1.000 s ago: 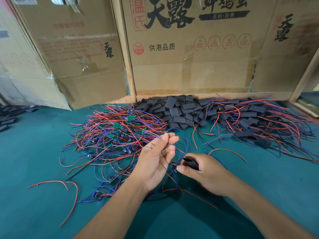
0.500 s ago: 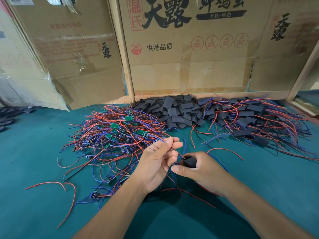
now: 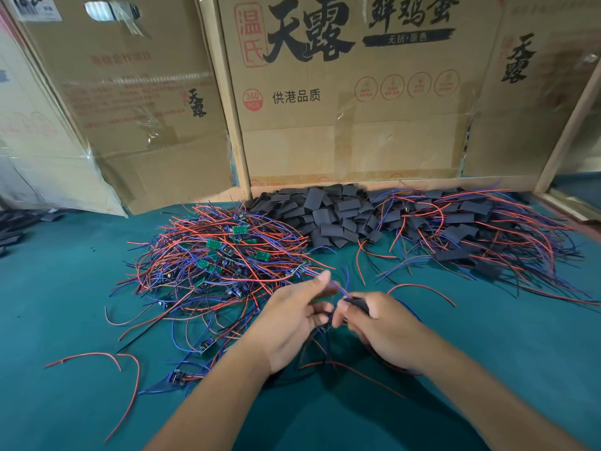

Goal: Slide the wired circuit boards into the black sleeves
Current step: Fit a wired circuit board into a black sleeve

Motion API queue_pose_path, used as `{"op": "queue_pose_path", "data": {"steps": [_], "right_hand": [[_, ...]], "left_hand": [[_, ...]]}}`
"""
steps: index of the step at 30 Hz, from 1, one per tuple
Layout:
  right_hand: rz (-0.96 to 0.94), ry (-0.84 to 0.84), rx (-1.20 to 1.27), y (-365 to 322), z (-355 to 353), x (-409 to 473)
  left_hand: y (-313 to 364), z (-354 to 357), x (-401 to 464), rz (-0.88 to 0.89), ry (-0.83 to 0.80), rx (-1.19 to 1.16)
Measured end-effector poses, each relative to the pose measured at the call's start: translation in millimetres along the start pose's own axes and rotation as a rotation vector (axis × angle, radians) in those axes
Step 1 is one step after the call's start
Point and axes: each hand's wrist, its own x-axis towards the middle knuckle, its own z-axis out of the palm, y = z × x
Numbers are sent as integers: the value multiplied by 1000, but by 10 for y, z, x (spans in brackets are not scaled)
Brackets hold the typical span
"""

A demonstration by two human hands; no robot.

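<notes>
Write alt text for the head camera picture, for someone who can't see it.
Two hands meet over a green table: the right hand grips a black sleeve, the left hand pinches wires. Behind lie a tangle of wired circuit boards, loose sleeves and cardboard boxes.

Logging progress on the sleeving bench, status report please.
Left hand pinching wires, right hand gripping a black sleeve. Board not seen inside the sleeve. Loose wires under both hands, nothing blocking.

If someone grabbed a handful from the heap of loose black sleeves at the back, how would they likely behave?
The black sleeves look flat and thin, so probably light and soft. They lie loosely heaped, so a handful would likely shed pieces. Being flat, they seem unlikely to roll on the green table.
</notes>
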Motion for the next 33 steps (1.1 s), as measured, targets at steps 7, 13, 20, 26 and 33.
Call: {"op": "queue_pose_path", "data": {"steps": [7, 13, 20, 26, 33], "right_hand": [[-29, -163, -136, -34, -162, -66], [-33, -37, -392, -61, -226, -80], [-18, 167, -841, -106, -177, -91], [-53, 28, -348, -130, -274, -155], [-94, -99, -292, -181, -422, -180]], "left_hand": [[90, -105, 70, -4, 132, -516], [21, -36, 47, 328, 91, -168], [-46, 27, 6, 469, 54, 65], [-21, 68, -32, 511, 3, 187], [26, 83, -54, 453, 64, 211]]}}
